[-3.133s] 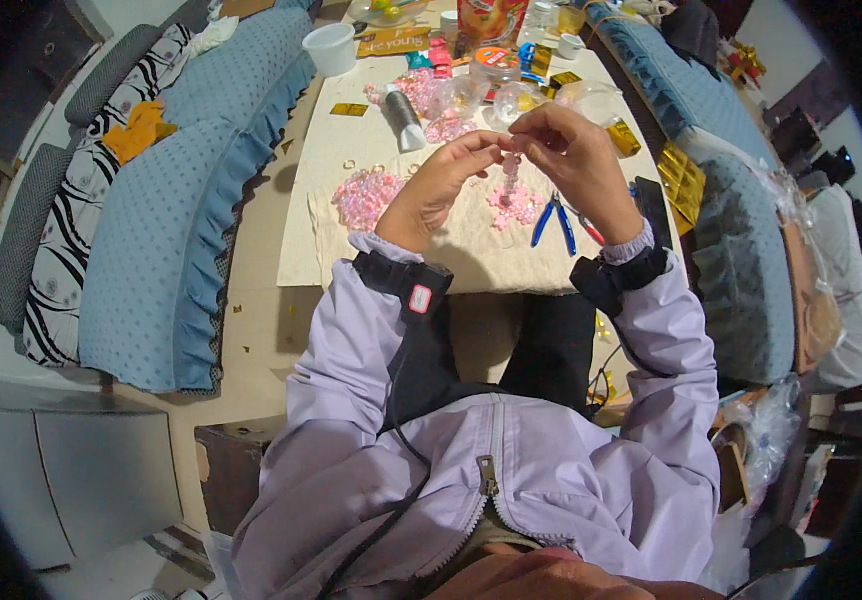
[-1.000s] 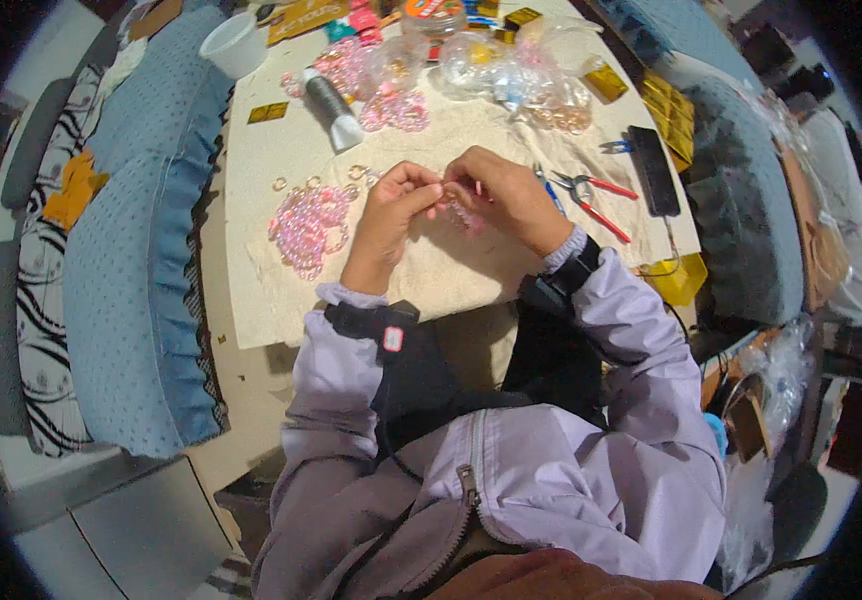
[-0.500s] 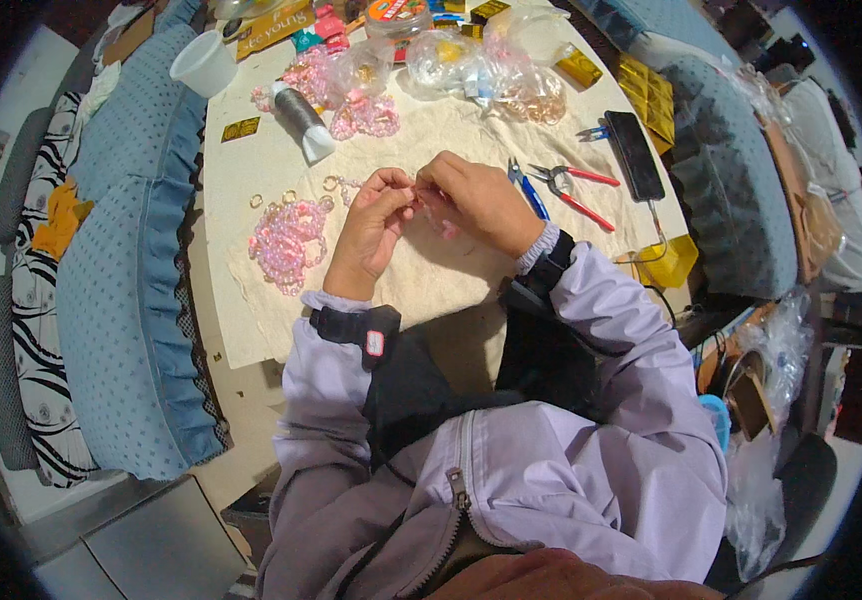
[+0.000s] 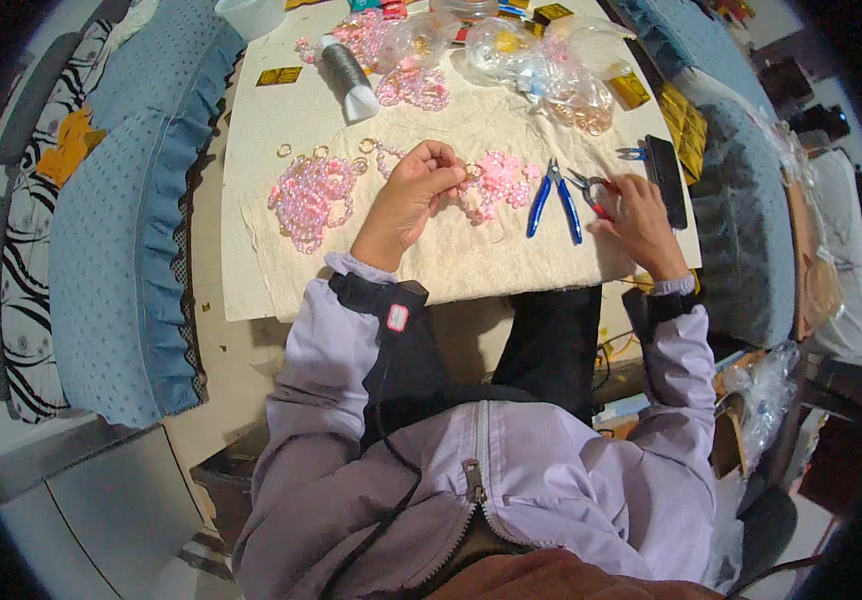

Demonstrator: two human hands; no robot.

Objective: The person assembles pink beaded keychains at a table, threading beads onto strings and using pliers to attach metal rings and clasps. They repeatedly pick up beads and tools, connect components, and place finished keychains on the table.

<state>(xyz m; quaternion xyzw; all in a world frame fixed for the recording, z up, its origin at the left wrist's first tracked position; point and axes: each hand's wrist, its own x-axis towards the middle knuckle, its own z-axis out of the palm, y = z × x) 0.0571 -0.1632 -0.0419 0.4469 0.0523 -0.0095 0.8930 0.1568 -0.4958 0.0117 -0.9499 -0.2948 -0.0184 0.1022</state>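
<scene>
My left hand (image 4: 413, 205) is closed in a pinch at mid-table, its fingertips on a gold ring (image 4: 472, 172) with a pink beaded strand attached. Beside it, pink flower-shaped beads (image 4: 503, 178) lie on the cloth. At the right, my right hand (image 4: 643, 222) has its fingers round the red-handled pliers (image 4: 602, 212), covering most of the handles. Blue-handled nippers (image 4: 568, 208) lie between the two hands, jaws pointing away from me. Left of my left hand rests a heap of pink beaded strands (image 4: 303, 200) with several gold rings (image 4: 366, 146) along its far side.
A spool of grey thread (image 4: 345, 75) and more pink strands (image 4: 413, 88) lie farther back, near clear plastic bags (image 4: 541, 65). At the right edge are a black phone (image 4: 665, 180) and small blue-handled pliers (image 4: 632, 154). Blue padded seats (image 4: 131, 250) flank the table.
My right hand has left my left hand and moved right onto the red-handled pliers. The flower beads and strand now lie in the open beside my left hand. The view has shifted.
</scene>
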